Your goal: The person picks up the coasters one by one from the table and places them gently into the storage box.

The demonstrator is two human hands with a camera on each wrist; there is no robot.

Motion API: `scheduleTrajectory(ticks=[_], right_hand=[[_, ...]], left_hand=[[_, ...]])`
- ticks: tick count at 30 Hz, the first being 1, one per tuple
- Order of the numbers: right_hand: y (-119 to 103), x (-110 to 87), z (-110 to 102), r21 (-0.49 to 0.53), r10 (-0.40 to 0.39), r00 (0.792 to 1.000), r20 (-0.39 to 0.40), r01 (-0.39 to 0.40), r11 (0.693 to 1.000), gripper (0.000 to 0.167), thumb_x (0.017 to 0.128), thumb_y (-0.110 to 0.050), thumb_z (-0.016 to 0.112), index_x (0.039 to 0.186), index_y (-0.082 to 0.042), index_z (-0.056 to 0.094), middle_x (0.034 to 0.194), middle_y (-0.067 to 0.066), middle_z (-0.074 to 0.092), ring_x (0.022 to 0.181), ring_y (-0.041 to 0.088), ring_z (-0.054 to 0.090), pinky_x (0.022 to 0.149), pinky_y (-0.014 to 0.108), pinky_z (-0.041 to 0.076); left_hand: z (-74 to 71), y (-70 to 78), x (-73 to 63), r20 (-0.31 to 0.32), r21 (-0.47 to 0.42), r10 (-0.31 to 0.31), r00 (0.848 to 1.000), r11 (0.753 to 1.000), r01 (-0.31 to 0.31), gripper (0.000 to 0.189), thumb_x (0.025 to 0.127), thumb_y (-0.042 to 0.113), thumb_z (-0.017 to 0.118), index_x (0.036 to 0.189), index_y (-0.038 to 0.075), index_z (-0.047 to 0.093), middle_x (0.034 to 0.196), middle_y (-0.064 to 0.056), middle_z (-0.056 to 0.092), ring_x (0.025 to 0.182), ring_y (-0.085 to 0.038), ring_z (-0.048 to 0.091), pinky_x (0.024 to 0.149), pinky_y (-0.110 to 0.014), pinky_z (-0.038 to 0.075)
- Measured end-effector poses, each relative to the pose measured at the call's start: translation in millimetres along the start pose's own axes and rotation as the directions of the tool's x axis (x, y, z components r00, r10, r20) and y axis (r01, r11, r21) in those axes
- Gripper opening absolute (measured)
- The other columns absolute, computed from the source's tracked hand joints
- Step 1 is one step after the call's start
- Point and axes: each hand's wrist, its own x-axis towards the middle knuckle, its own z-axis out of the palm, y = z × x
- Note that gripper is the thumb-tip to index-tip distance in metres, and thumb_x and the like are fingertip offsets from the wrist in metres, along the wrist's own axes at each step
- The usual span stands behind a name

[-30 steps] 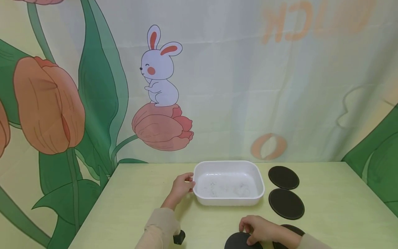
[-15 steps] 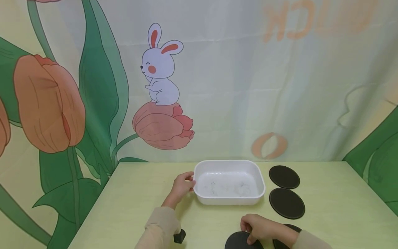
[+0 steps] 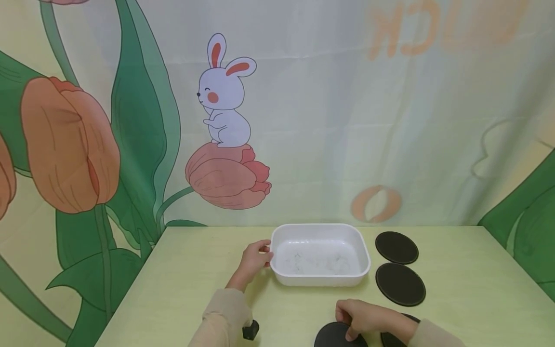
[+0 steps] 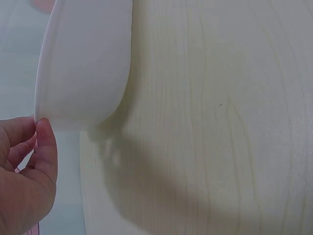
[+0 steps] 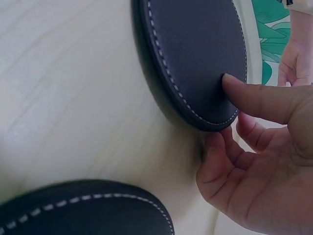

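Observation:
My left hand [image 3: 254, 259] pinches the left end of a white rectangular baking dish [image 3: 321, 279] between thumb and fingers. In the left wrist view the thumb lies against the outside of the dish's rim [image 4: 44, 105]. Near the front of the table my right hand [image 3: 364, 318] holds a round black coaster [image 3: 336, 336] at its edge. In the right wrist view the thumb rests on top of that coaster [image 5: 200, 54], which has white stitching round its border, while the fingers curl under it. Its near part is cut off by the frame in the head view.
Two round black coasters lie right of the dish, one at the back [image 3: 396, 247] and one in front of it [image 3: 400, 284]. Another coaster [image 3: 390, 340] is partly hidden under my right forearm. Behind the table [image 3: 182, 270] hangs a printed curtain [image 3: 312, 120] with a rabbit and tulips.
Nearly everything holds still. The right hand has shifted very slightly to the right with the coaster; the left hand keeps its grip on the dish.

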Motion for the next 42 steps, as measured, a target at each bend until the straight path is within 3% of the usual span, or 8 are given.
scheduleTrajectory(ticks=[5,12,16,25,30,35,42], right_hand=[[-3.0,-4.2,-2.5,0.036,-0.038,0.999,0.009,0.038,0.999,0.030,0.059,0.018,0.060,0.080,0.000,0.048,0.069,0.001,0.041,0.063,0.011,0.039,0.054,0.017,0.032],[-13.0,-12.9,-8.0,0.089,-0.019,0.999,0.044,0.015,0.996,0.032,0.065,0.018,0.047,0.086,-0.006,0.051,0.071,0.003,0.043,0.056,0.012,0.039,0.041,0.017,0.032],[-18.4,-16.6,-13.2,0.109,-0.025,0.996,0.081,0.016,0.994,0.033,0.066,0.015,0.044,0.089,-0.007,0.052,0.073,0.003,0.044,0.056,0.012,0.041,0.041,0.018,0.035],[-22.9,-18.1,-36.7,0.252,-0.153,0.972,0.178,0.105,0.962,0.024,0.073,0.009,0.047,0.096,0.001,0.050,0.074,0.001,0.045,0.055,0.010,0.044,0.044,0.019,0.042],[-30.2,-13.7,-55.0,0.349,-0.202,0.972,0.124,0.148,0.926,0.024,0.076,0.005,0.050,0.100,0.004,0.049,0.077,0.000,0.047,0.059,0.009,0.046,0.048,0.020,0.046],[-31.6,-7.2,-71.7,0.472,-0.234,0.971,0.039,0.189,0.861,0.021,0.080,0.002,0.052,0.100,-0.002,0.049,0.079,-0.002,0.046,0.062,0.008,0.047,0.053,0.021,0.048],[-30.6,7.5,-84.6,0.562,-0.132,0.975,-0.181,0.212,0.799,0.018,0.083,-0.001,0.052,0.097,-0.012,0.052,0.079,-0.002,0.049,0.067,0.009,0.050,0.060,0.026,0.050]], left_hand=[[0.0,0.2,0.2,0.002,-0.004,-0.008,1.000,1.000,0.008,0.041,0.081,-0.002,0.056,0.121,-0.004,0.050,0.098,-0.016,0.054,0.071,-0.013,0.052,0.059,-0.021,0.053],[-0.4,-1.4,1.1,0.006,-0.015,0.004,1.000,1.000,-0.004,0.040,0.081,-0.004,0.055,0.120,-0.005,0.050,0.093,-0.012,0.052,0.069,-0.012,0.050,0.059,-0.022,0.053],[0.0,-1.3,1.9,0.005,-0.018,0.001,1.000,1.000,0.000,0.040,0.081,-0.003,0.055,0.120,-0.004,0.050,0.093,-0.012,0.052,0.070,-0.012,0.051,0.059,-0.022,0.053],[0.2,-2.7,3.2,0.004,-0.030,-0.005,1.000,1.000,0.005,0.040,0.081,-0.004,0.055,0.121,-0.005,0.049,0.094,-0.013,0.052,0.071,-0.012,0.051,0.060,-0.022,0.053],[0.1,-3.8,3.3,0.012,-0.029,-0.007,1.000,1.000,0.007,0.041,0.081,-0.003,0.054,0.121,-0.005,0.049,0.096,-0.014,0.052,0.071,-0.012,0.051,0.062,-0.025,0.054],[-0.5,-4.0,2.8,0.017,-0.041,-0.002,1.000,0.999,0.003,0.040,0.081,-0.003,0.054,0.121,-0.006,0.049,0.096,-0.016,0.052,0.070,-0.011,0.052,0.063,-0.026,0.054],[0.0,-4.0,3.2,0.014,-0.068,-0.015,1.000,0.998,0.016,0.040,0.080,-0.004,0.055,0.120,-0.005,0.050,0.096,-0.015,0.052,0.070,-0.011,0.051,0.060,-0.022,0.053]])
